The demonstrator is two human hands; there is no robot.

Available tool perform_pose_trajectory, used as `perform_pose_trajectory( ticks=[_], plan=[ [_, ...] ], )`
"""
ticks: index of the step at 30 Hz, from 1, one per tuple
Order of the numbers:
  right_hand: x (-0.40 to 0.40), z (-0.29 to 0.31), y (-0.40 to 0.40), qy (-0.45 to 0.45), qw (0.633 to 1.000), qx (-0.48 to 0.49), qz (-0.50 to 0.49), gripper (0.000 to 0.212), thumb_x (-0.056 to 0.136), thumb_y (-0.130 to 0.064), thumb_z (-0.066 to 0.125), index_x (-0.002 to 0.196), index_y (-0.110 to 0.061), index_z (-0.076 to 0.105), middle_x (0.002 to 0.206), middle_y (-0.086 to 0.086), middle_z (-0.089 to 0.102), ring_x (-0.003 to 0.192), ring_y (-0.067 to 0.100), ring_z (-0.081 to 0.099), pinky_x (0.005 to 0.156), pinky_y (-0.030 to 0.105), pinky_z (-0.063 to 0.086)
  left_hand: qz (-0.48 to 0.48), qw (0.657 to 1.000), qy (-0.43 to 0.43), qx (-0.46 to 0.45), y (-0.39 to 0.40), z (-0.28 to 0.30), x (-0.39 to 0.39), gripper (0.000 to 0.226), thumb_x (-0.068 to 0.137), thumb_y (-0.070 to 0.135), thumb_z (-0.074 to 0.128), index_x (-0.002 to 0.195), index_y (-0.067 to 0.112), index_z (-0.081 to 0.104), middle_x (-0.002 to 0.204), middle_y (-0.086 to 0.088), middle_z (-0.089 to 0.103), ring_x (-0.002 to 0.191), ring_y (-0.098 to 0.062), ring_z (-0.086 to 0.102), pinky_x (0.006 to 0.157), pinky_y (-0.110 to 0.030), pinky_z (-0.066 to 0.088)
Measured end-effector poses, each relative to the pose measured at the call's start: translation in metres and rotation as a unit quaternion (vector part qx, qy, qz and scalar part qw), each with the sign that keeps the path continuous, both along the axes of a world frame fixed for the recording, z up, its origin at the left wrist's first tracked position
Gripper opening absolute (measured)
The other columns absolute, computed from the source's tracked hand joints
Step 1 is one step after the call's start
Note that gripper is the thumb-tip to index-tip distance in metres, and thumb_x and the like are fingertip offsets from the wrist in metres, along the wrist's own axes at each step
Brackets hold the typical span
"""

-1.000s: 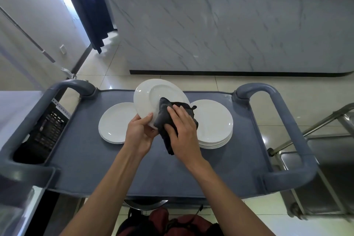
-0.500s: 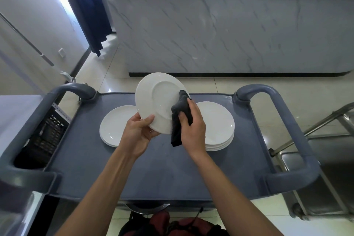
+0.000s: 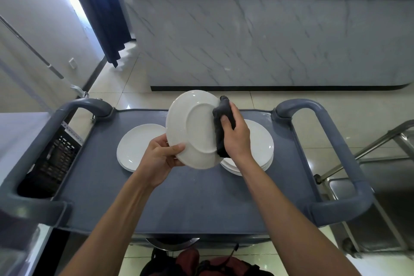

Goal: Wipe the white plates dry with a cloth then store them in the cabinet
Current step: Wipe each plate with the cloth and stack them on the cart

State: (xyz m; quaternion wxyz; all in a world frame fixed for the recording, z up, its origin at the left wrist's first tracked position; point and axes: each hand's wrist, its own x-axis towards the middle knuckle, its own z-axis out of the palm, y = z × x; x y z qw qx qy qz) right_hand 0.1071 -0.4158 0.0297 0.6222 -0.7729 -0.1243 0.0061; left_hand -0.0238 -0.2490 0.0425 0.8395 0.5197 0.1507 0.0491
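Note:
My left hand [image 3: 160, 157] grips a white plate [image 3: 192, 129] by its lower left rim and holds it tilted above the cart, with its underside towards me. My right hand [image 3: 235, 135] holds a dark grey cloth [image 3: 220, 123] pressed against the plate's right edge. On the blue-grey cart top [image 3: 190, 199] lie two stacks of white plates: a left stack [image 3: 136, 147] and a right stack [image 3: 261, 148], each partly hidden behind the held plate and my hands.
The cart has raised handle bars on the left [image 3: 33, 150] and right [image 3: 340, 148]. A black crate [image 3: 56, 159] sits past the left edge, a steel trolley [image 3: 378, 170] on the right. A marble counter [image 3: 268, 40] stands ahead across tiled floor. A red and black bag [image 3: 201, 262] lies below.
The plate has been lifted higher and turned so that its underside faces me. My right hand with the cloth slid from the plate's middle to its right edge.

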Motion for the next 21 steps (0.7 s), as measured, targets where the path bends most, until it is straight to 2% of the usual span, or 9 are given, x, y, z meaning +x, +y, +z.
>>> perform_pose_trajectory(
  ticks=[2,7,14,21],
  plan=[
    [0.002,0.003,-0.001,-0.008,1.000,-0.007,0.006,0.047,0.101,-0.020,0.051,0.147,-0.028,0.045,0.143,-0.014,0.053,0.129,0.006,0.048,0.111,0.033,0.039,-0.014,1.000,0.003,0.010,0.001,-0.001,-0.001,0.039,0.060,0.013,0.091,0.097,0.010,0.078,0.100,-0.015,0.073,0.085,-0.030,0.068,0.067,-0.043,0.062],
    [0.006,0.007,0.000,-0.066,0.996,-0.053,0.029,0.048,0.101,-0.023,0.050,0.148,-0.024,0.045,0.154,-0.005,0.043,0.142,0.012,0.037,0.117,0.036,0.032,-0.013,1.000,0.007,0.012,-0.004,0.000,-0.001,0.027,0.071,0.001,0.070,0.097,0.007,0.076,0.096,-0.016,0.074,0.078,-0.028,0.071,0.059,-0.040,0.061],
    [-0.001,0.022,0.014,-0.225,0.963,-0.114,0.095,0.047,0.095,-0.021,0.049,0.142,-0.016,0.053,0.151,0.004,0.047,0.141,0.022,0.041,0.116,0.050,0.030,-0.024,0.999,0.016,0.044,-0.012,-0.002,0.000,0.032,0.071,0.004,0.072,0.103,0.002,0.074,0.101,-0.022,0.071,0.087,-0.034,0.068,0.068,-0.046,0.060],
    [-0.020,0.020,0.017,-0.255,0.943,-0.161,0.144,0.049,0.098,-0.030,0.041,0.146,-0.021,0.049,0.157,0.001,0.039,0.147,0.019,0.030,0.116,0.055,0.023,-0.018,0.998,0.017,0.060,-0.016,0.003,0.003,0.029,0.072,0.002,0.073,0.101,0.003,0.075,0.103,-0.025,0.072,0.090,-0.038,0.071,0.069,-0.047,0.061]
  ],
)
